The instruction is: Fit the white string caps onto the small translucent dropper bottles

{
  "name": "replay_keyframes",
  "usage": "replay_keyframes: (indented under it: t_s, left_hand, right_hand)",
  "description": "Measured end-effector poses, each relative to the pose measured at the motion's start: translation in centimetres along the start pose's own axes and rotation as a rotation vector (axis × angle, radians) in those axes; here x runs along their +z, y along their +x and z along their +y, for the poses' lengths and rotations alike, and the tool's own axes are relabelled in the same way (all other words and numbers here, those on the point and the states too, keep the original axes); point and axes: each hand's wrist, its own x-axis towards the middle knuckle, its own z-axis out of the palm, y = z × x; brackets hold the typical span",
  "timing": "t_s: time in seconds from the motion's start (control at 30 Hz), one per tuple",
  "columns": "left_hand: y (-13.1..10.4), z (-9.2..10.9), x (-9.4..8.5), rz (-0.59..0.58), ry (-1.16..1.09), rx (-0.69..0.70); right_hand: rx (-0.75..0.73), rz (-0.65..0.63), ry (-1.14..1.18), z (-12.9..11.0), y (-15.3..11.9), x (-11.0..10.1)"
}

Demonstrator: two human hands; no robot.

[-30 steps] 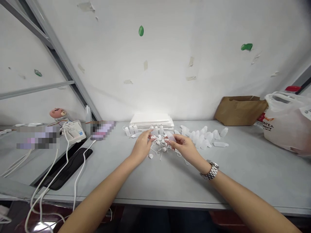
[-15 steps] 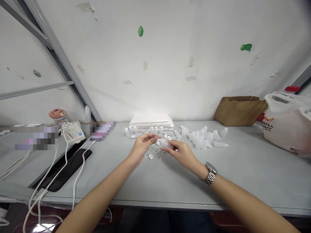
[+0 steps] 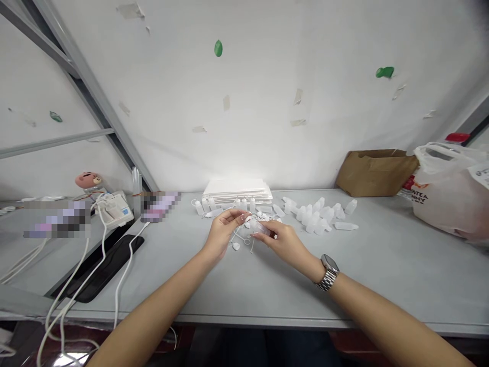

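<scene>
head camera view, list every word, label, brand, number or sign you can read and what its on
"NTEA" and, below it, "NNY": on the plastic carrier bag; the rest of the wording is not visible.
White label on that bag: too small to read.
Blue label on the white box: too small to read.
Small translucent bottles: no readable text.
</scene>
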Motion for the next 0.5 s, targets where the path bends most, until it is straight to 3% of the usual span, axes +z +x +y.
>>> replay_keyframes:
  t_s: [0.17,0.4,0.5]
  left_hand:
    - [-0.25,0.34,0.44,-0.057,0.082,0.012]
    - [-0.43,0.1,0.44,-0.03,0.068,0.011]
    - [-0.43,-0.06,0.46,-0.046,0.012,0.005]
  right_hand:
    - [0.002,-0.011,-0.005,0.27,-0.05,0.2]
    - [-0.029,0.12,-0.128,0.35,-0.76,0.74]
    - [0.041,0.099,-0.022,-0.18,-0.72,0.53]
